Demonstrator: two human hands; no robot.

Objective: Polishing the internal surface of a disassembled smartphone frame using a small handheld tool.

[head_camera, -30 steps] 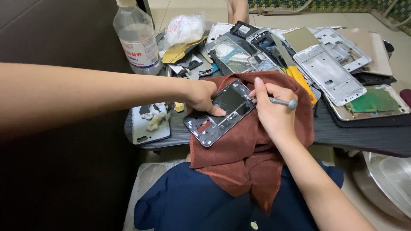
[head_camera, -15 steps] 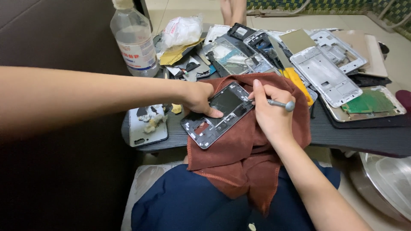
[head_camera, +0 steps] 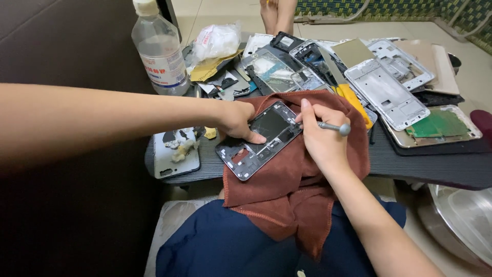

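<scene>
Phone [head_camera: 264, 138] lay on cloth [head_camera: 302, 174] at table edge; left hand [head_camera: 238, 120] pinned it, right hand [head_camera: 323, 136] gripped screwdriver [head_camera: 333, 126], parts crowding behind.

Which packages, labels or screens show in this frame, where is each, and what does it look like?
Clear plastic bottle: rear left of the table, white cap, white label with red and blue print.
White crumpled plastic bag: right of the bottle.
Opened phone: on the brown cloth, dark cracked panel, left hand pressing it.

Both forearms are bare, with no sleeves, watch or rings in sight. The left hand [head_camera: 238, 120] and right hand [head_camera: 323, 136] wear no gloves. Dark blue clothing [head_camera: 225, 246] covers the lap at 6 o'clock.
</scene>
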